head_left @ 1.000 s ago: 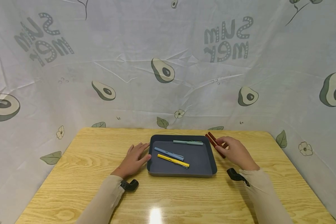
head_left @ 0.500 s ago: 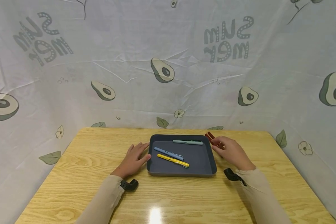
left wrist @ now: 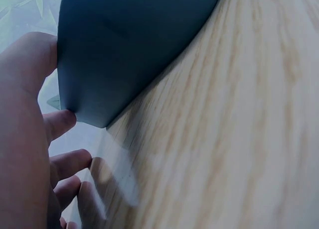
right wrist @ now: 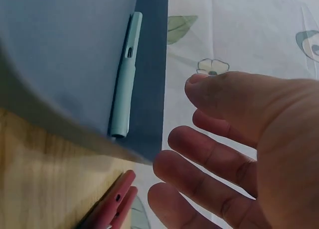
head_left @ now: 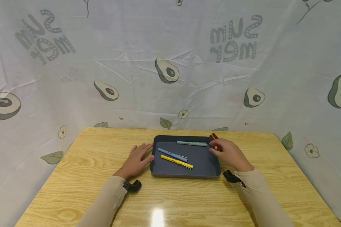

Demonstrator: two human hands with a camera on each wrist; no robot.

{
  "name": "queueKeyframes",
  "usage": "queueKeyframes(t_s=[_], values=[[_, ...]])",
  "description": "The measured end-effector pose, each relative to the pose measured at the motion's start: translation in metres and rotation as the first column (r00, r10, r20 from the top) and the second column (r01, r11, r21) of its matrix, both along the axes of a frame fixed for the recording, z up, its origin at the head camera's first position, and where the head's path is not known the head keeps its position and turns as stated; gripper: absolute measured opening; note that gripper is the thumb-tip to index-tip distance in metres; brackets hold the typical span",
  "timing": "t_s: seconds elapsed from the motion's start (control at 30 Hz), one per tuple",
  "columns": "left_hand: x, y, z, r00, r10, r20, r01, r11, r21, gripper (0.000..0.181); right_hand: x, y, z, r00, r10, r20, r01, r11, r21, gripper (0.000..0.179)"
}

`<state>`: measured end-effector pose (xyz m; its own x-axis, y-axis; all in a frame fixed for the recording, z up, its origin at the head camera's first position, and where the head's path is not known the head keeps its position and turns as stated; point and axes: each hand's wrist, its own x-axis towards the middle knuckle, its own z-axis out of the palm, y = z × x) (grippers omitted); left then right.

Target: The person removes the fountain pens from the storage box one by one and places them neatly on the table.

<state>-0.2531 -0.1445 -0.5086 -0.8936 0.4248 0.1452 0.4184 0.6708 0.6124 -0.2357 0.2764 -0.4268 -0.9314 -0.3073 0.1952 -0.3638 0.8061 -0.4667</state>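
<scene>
Here the shallow dark grey tray [head_left: 204,165] is seen set on the wood-grained bench [head_left: 170,198], and its 9 o'clock side is being met by the left hand [head_left: 134,161]. That grip is spread: the thumb is laid on the tray's rim, a fingertip is rested on the wall nearer the 10 o'clock corner, and the other fingers are fanned out towards the bench.

Over at 3 o'clock, the right hand [head_left: 230,153] is held above the tray's edge, its fingertips pointed towards 10 o'clock. Its grip is apart, with thumb and fingers gently bent and nothing held between them. Whether the rim is touched by them cannot be told.

Inside the tray, three pens are laid out: a pale green pen [head_left: 191,143] along the 12 o'clock wall, a blue pen [head_left: 172,154] slanted at 9 o'clock, and a yellow pen [head_left: 176,161] just beside it towards 8 o'clock.

Outside, just off the 2 o'clock corner, two red pens [right wrist: 110,204] are lying side by side on the bench, partly hidden by the right hand in the head view. All this is backed at 12 o'clock by a pale avocado-printed curtain [head_left: 130,104].
</scene>
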Motion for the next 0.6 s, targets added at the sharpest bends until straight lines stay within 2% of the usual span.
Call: queueKeyframes(t_s=[0.27, 0.6], values=[[-0.001, 0.000, 0.002, 1.000, -0.001, 0.012, 0.001, 1.000, 0.001, 0.069, -0.009, -0.007, 0.017, 1.000, 0.003, 0.011, -0.004, 0.999, 0.053, 0.027], [0.000, 0.001, 0.006, 1.000, -0.008, 0.008, 0.008, 1.000, 0.008, 0.067, -0.021, -0.029, 0.022, 0.996, 0.087, 0.030, -0.091, 0.977, 0.193, 0.026]])
